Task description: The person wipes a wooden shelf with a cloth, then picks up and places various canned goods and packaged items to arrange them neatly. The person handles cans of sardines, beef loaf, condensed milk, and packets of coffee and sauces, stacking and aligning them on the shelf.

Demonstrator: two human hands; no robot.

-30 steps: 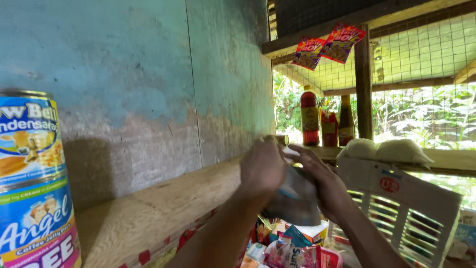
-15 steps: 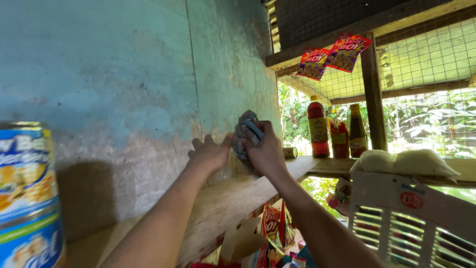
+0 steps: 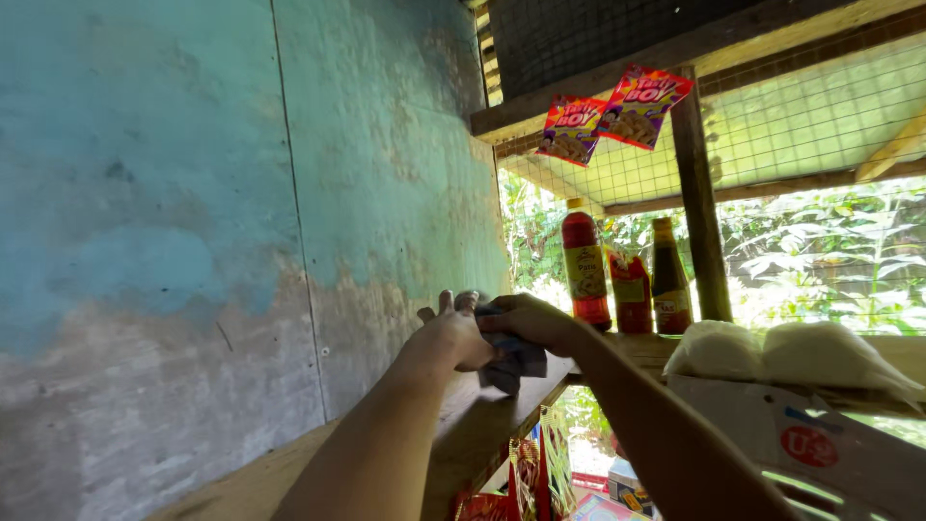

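Where the wooden shelf (image 3: 463,425) runs along the blue-green wall (image 3: 241,193), both hands meet over its front part, near the corner by the wire-mesh window (image 3: 820,145). Bare board lies open toward the camera; ahead, the shelf turns toward a red sauce bottle (image 3: 584,265), a red pouch (image 3: 632,294) and a dark bottle (image 3: 670,275), standing close together. The left hand (image 3: 451,338) has fingers curled against a grey and blue cloth (image 3: 513,355); the right hand (image 3: 531,323) closes its fingers over the cloth's top. The cloth looks crumpled, bunched between the hands, just above the shelf edge. White filled bags (image 3: 772,352) sit right.
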